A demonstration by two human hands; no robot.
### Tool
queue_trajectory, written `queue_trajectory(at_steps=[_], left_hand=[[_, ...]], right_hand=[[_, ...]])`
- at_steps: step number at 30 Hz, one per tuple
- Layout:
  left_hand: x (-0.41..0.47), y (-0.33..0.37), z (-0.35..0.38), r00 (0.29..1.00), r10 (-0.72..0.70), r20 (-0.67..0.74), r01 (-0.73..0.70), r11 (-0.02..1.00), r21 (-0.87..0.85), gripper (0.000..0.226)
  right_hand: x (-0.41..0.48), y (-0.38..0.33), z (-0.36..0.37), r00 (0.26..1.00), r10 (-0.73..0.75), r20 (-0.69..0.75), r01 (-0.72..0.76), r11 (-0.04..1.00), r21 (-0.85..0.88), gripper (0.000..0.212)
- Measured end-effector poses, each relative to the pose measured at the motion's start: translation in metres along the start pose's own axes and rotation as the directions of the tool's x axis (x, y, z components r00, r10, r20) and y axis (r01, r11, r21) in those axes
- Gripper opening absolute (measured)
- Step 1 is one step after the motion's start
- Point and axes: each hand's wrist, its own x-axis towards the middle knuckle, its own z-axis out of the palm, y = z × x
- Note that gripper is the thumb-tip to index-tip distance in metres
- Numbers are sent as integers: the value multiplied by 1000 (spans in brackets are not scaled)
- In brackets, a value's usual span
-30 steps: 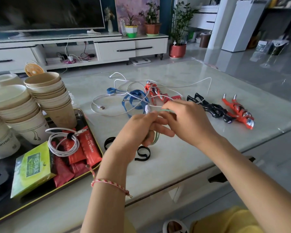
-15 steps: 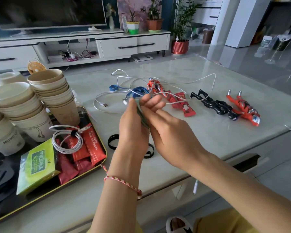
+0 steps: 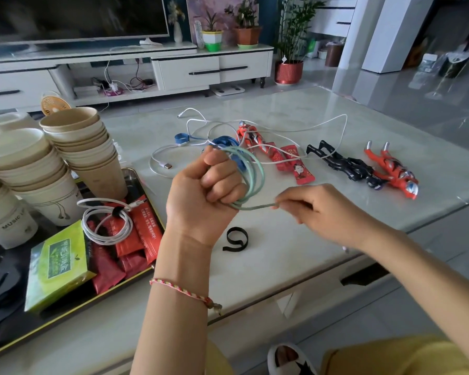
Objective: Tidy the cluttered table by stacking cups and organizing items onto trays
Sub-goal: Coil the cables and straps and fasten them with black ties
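**Green cable coiled in the left hand, its end pinched by the right**

Head view. The table [image 3: 282, 266] is seen from above, its front edge running from lower left up to the right, with the floor beyond it. The left end is taken up by a dark tray [image 3: 98, 296], whose gold rim lies close to that front edge. On the tray are set stacked paper cups [image 3: 84, 147], a green box [image 3: 57, 263], red sachets [image 3: 136, 234] and a bundled white cable [image 3: 106, 223]. Bare tabletop is seen between the tray and the right front edge; only a black strap [image 3: 236, 239] lies there, just below the hands. Farther back, a loose white cable [image 3: 255, 128], a blue cord [image 3: 228, 143] and three toy figures [image 3: 344, 163] are spread across the middle.

The left hand [image 3: 201, 196] is held above the table as a fist. Its fingers are curled tightly round a coil of green cable [image 3: 255, 171], whose loops stand out to the right of the knuckles. The right hand [image 3: 328, 212] is somewhat blurred. The cable's free end is pinched between its thumb and forefinger, and the other fingers are loosely curled. A short run of cable is stretched between the two hands, clear of the tabletop.
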Motion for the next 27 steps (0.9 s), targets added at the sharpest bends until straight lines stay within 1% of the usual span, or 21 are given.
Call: queue_trajectory(at_steps=[1, 3, 5, 8, 10, 11, 13, 15, 16, 18, 19, 20, 21, 22, 23, 24, 25, 26, 27], left_hand=[[0, 0, 0, 998, -65, 2, 65, 996, 59, 32], [1, -2, 1, 981, -192, -10, 191, 968, 165, 33], [2, -8, 3, 961, -273, -50, 276, 925, 262, 33], [8, -24, 4, 935, -278, -221, 352, 806, 475, 36], [12, -36, 5, 911, -249, -328, 400, 722, 564, 39], [14, -41, 6, 904, -227, -363, 411, 699, 585, 41], [17, -48, 4, 900, -155, -408, 392, 698, 599, 50], [20, -49, 2, 905, -43, -423, 317, 732, 603, 59], [21, -47, 1, 902, 6, -432, 277, 760, 588, 59], [20, -42, -2, 877, 47, -478, 223, 843, 490, 49], [19, -39, -3, 865, 49, -499, 198, 881, 430, 44], [18, -35, -4, 859, 52, -509, 169, 910, 378, 42], [17, -31, -6, 859, 60, -509, 133, 933, 335, 42], [16, -27, -7, 866, 70, -494, 90, 952, 292, 43], [16, -23, -7, 879, 71, -471, 52, 969, 242, 44], [14, -19, -6, 896, 61, -441, 28, 981, 193, 44], [13, -16, -6, 914, 43, -404, 25, 986, 163, 46], [12, -15, -5, 933, 19, -359, 39, 987, 154, 49], [12, -15, -5, 950, -11, -313, 65, 985, 160, 53]], right_hand=[[2, 7, -5, 999, 42, -14, -42, 998, -53, 15], [5, 17, -15, 990, 100, -102, -113, 984, -141, 31], [8, 21, -21, 965, 120, -233, -157, 976, -148, 40], [12, 11, -19, 912, 122, -392, -197, 968, -157, 42], [15, -2, -12, 890, 116, -441, -207, 965, -162, 39], [16, -9, -8, 887, 99, -451, -188, 969, -157, 37], [15, -25, 0, 894, 43, -446, -113, 985, -132, 30], [9, -41, 9, 923, -77, -376, -4, 978, -209, 23], [5, -47, 14, 939, -144, -312, 52, 957, -285, 19], [-2, -57, 26, 954, -242, -177, 132, 869, -478, 12], [-5, -61, 33, 956, -270, -114, 165, 819, -550, 21], [-9, -63, 36, 953, -297, -55, 213, 789, -576, 26], [-11, -67, 37, 941, -337, -28, 268, 794, -546, 24], [-13, -67, 37, 918, -393, -54, 319, 813, -488, 22], [-14, -67, 34, 887, -436, -153, 339, 839, -426, 25], [-12, -63, 30, 849, -434, -301, 323, 878, -354, 26], [-8, -59, 25, 817, -365, -447, 274, 927, -255, 22], [-3, -54, 20, 801, -240, -548, 208, 971, -122, 17], [2, -50, 16, 825, -71, -561, 124, 991, 58, 16]])
